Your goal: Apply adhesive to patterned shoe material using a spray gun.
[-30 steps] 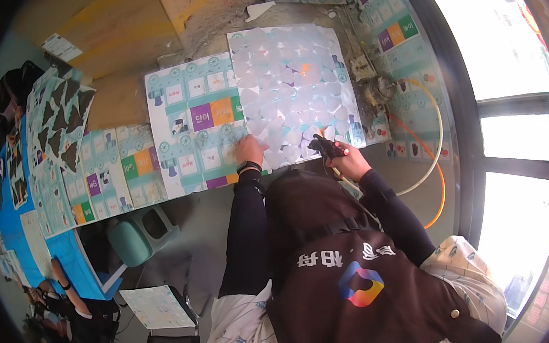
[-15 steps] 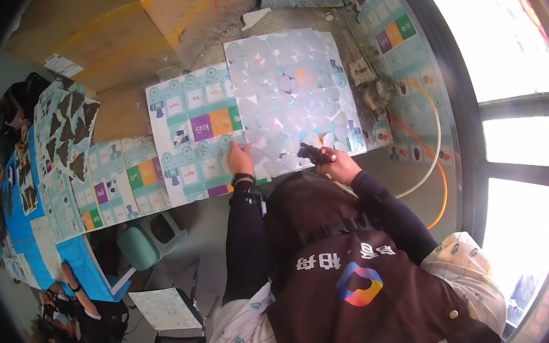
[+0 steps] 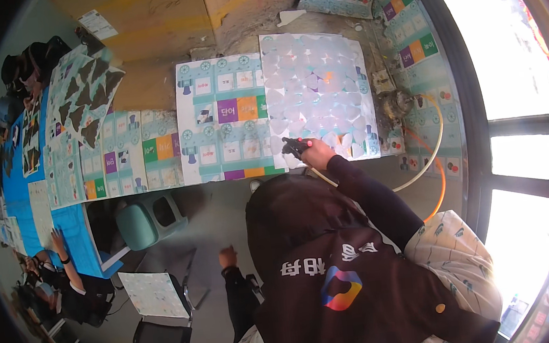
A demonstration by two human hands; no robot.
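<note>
My right hand [image 3: 318, 155] grips a black spray gun [image 3: 294, 147], its fingers wrapped around the handle. The gun's nozzle points left and sits just above the front part of a sheet [image 3: 319, 88] covered with rows of pale, translucent round pieces. From the gun a pale hose [image 3: 323, 177] runs back under my right forearm. My left hand [image 3: 228, 256] hangs low beside my body, off the table's front edge and away from the sheet. It looks compact, but its fingers are too small and turned away to read.
A printed board [image 3: 220, 91] lies left of the sheet, partly under it. A metal fitting with yellow and orange hoses [image 3: 397, 103] stands at the right. Cardboard [image 3: 161, 23] leans behind. Below are a green stool [image 3: 137, 225] and a chair [image 3: 161, 338]. Another person's hand [image 3: 58, 240] rests on a blue table.
My left hand has left the sheet's front edge and dropped down beside my body. The spray gun in my right hand has shifted left over the sheet. My view has moved slightly.
</note>
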